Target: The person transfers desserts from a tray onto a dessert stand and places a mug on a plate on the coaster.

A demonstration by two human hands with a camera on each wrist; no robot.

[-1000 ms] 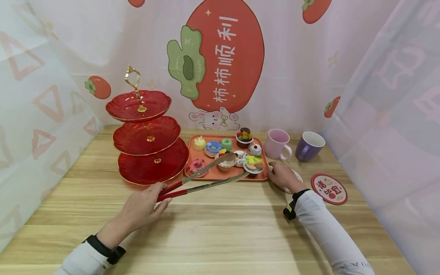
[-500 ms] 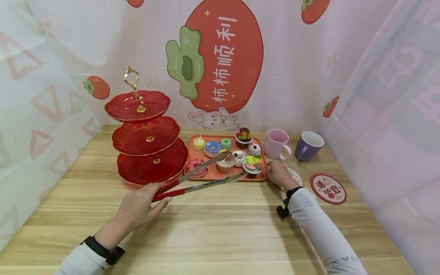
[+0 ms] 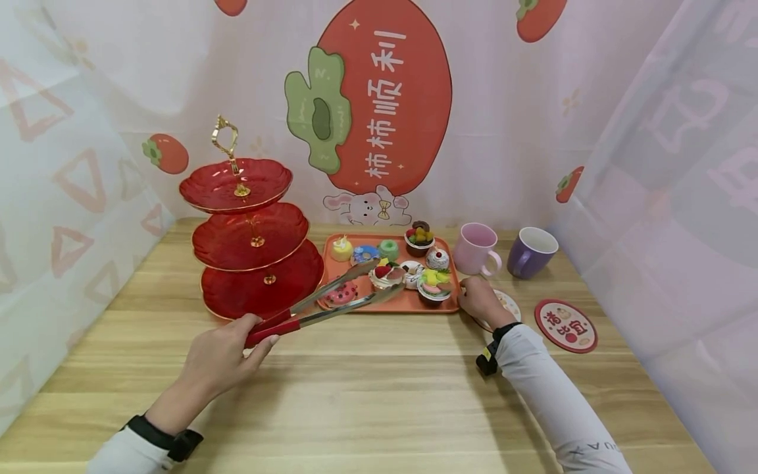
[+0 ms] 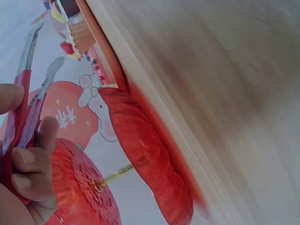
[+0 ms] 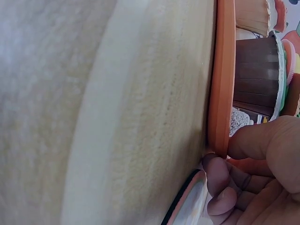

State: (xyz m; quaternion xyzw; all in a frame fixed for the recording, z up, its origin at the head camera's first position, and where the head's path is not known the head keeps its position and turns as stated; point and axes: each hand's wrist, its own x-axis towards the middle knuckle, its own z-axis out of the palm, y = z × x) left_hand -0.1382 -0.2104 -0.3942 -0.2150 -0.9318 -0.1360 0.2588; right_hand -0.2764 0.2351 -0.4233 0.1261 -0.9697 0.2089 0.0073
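My left hand [image 3: 222, 352] grips a pair of tongs [image 3: 331, 304] by the red handles; in the left wrist view its fingers [image 4: 30, 180] curl round them. The metal tips stand apart over the front of an orange tray [image 3: 355, 309], near a cream cupcake [image 3: 381, 280] with a strawberry on top. I cannot tell whether they touch it. At the tray's front right corner my right hand [image 3: 482, 299] pinches the rim between thumb and fingers, plain in the right wrist view. A pink donut [image 3: 342, 294] and a fruit-topped brown-cup cupcake [image 3: 435, 289] also sit on the tray.
A red three-tier cake stand [image 3: 257, 243] with a gold handle rises left of the tray. Behind and right of it are a pink mug [image 3: 476, 249] and a purple mug [image 3: 531, 253]. Two round coasters lie nearby, one partly under my right hand, another [image 3: 566, 326] farther right.
My left hand has drawn the tongs to the left, so the tips have left the fruit-topped cupcake's side and stand nearer the cream one. My right hand stays at the tray's corner.
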